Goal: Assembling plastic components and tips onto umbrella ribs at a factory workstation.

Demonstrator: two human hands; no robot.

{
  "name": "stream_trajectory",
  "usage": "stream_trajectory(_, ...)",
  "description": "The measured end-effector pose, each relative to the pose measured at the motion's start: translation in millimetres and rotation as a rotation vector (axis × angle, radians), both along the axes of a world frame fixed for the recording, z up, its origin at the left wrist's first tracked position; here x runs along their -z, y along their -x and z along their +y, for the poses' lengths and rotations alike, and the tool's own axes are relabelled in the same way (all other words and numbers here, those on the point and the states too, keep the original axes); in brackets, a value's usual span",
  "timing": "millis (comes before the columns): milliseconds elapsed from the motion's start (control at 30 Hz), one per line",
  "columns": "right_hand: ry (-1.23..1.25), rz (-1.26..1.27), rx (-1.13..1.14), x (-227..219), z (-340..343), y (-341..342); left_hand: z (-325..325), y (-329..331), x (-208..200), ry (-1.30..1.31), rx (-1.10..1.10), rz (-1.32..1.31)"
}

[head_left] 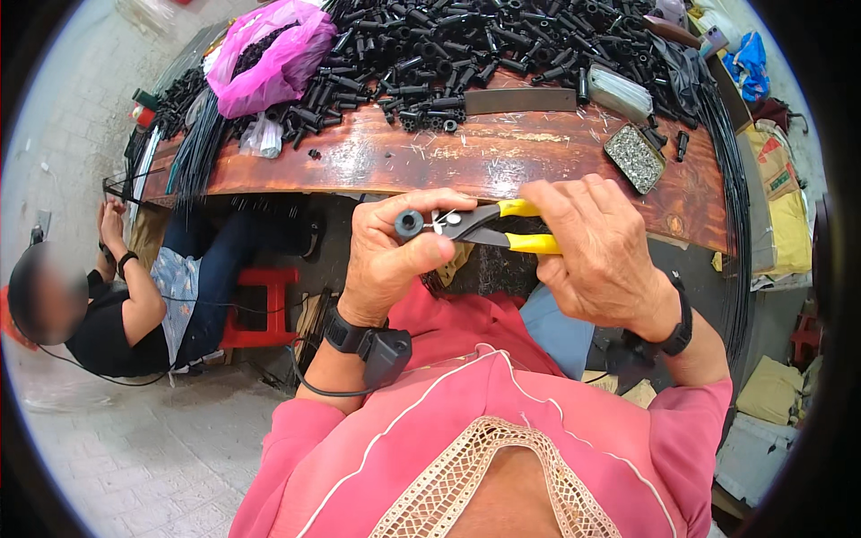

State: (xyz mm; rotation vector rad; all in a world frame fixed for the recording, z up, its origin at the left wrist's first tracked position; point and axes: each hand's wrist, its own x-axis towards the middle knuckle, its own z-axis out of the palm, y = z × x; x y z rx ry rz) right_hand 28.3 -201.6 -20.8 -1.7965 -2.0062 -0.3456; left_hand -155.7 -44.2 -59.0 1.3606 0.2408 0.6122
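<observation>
Just past the table's near edge, my left hand (386, 260) grips a short black tubular plastic part (409, 223) with its round, hollow end showing. My right hand (596, 255) is closed round the yellow handles of a pair of pliers (534, 243). The dark jaws of the pliers point left and meet the side of the part, close to my left thumb and forefinger. A thin pale piece sticks up by the jaws; its kind is too small to make out. My fingers partly hide the part's body.
Black tubular parts (439, 63) lie heaped across the wooden table (377, 166), beside a pink plastic bag (256, 54). A tin of small metal pieces (634, 157) and a flat dark bar (520, 100) sit nearer. At left, another person (126, 314) sits by a red stool (260, 305).
</observation>
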Motion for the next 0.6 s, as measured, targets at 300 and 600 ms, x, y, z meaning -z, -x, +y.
stream_trajectory(300, 0.832, 0.956, -0.240, -1, 12, -23, 7, -4, 0, -0.007, 0.132, -0.024)
stream_trajectory(600, 0.521, 0.861, -0.348, 28, 12, -35, 12, -13, -11, 0.161, 0.242, -0.015)
